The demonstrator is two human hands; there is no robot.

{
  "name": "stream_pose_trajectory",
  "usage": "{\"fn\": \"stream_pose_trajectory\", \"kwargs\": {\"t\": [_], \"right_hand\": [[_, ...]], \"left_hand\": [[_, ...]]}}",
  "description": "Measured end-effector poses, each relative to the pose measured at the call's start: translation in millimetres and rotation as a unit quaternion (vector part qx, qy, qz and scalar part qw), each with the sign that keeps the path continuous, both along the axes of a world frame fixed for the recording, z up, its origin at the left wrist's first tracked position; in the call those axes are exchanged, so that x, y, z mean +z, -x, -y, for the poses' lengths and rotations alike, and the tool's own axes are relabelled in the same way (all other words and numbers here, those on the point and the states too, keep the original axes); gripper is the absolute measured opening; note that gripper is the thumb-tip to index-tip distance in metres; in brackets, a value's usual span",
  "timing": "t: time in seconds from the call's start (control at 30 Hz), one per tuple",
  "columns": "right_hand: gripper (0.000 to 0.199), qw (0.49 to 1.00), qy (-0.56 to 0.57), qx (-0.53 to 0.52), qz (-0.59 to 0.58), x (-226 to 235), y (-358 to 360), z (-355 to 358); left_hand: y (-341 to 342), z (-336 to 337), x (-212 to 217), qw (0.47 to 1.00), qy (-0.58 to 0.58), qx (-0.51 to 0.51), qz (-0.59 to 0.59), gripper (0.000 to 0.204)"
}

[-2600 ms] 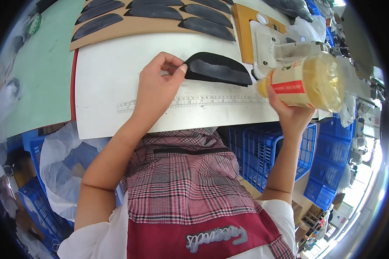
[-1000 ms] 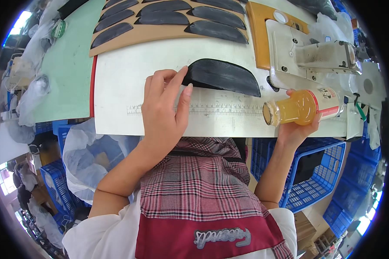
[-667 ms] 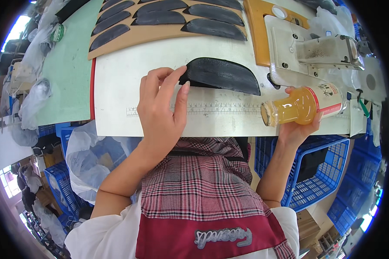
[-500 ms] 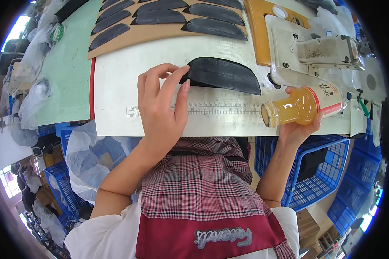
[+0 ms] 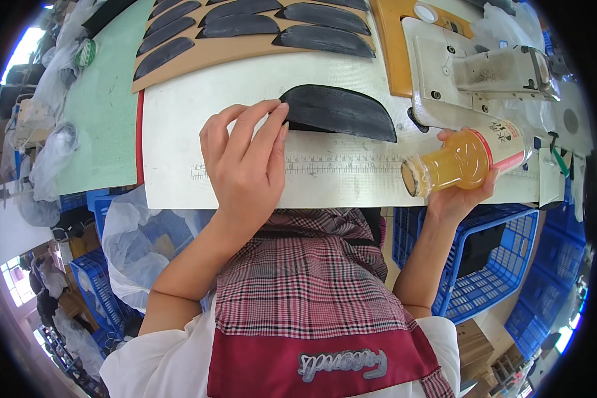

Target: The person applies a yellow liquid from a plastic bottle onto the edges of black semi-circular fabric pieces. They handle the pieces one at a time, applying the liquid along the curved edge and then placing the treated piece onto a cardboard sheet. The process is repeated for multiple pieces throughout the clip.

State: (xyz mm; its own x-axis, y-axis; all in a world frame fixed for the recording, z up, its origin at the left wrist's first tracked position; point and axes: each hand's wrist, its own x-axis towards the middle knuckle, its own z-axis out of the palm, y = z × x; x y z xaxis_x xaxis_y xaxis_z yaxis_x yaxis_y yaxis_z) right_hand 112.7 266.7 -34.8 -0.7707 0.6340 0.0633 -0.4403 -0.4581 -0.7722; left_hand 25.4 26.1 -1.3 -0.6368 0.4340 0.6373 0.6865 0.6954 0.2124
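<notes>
Head view: looking down at a white work board (image 5: 179,126) across the middle of the frame.
Dark piece: black half-moon cut-out (image 5: 341,113), flat on the board at upper centre, straight edge low, curved edge up, matte.
Left hand: left hand (image 5: 245,166) lies flat on the board, fingers spread loosely, fingertips (image 5: 280,114) touching the piece's left tip, grasping nothing.
Right hand: right hand (image 5: 461,196) wrapped round a clear bottle (image 5: 461,159) of amber liquid at centre right, tilted, mouth toward the viewer.
Bottle details: red band near the base; cap not seen.
Hard to make out: piece's left tip hidden under the fingers; ruler markings (image 5: 351,164) printed on the board partly covered by the left hand.
Cut off: grey sewing machine (image 5: 497,66) at upper right, bent by the rim.
</notes>
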Motion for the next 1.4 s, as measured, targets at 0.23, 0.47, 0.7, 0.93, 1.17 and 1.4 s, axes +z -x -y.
{"fn": "stream_pose_trajectory", "kwargs": {"t": [0.23,0.47,0.7,0.93,1.17,1.4], "right_hand": [[0.066,1.000,0.011,-0.005,-0.013,-0.4,-0.8,-1.0],[0.066,1.000,0.024,0.003,-0.013,-0.6,-1.9,-0.7],[0.064,0.997,0.047,0.038,-0.054,-1.3,-2.0,-1.3],[0.063,0.996,0.055,0.037,-0.054,-0.6,-2.1,-0.4],[0.064,0.997,0.052,0.037,-0.043,0.3,-4.8,0.1],[0.073,0.978,0.076,0.166,-0.104,8.0,-20.4,5.8]], "left_hand": [[10.3,-2.3,10.8,0.909,-0.226,0.016,0.350,0.024],[24.7,-0.8,21.0,0.882,-0.217,0.014,0.418,0.011],[22.4,-4.6,39.2,0.928,-0.085,-0.008,0.363,0.006],[6.1,-12.2,43.9,0.950,-0.024,-0.115,0.290,0.004],[21.1,-11.7,53.6,0.701,-0.308,-0.202,0.611,0.016],[32.0,-44.2,67.6,0.408,-0.414,-0.347,0.736,0.040]]}}
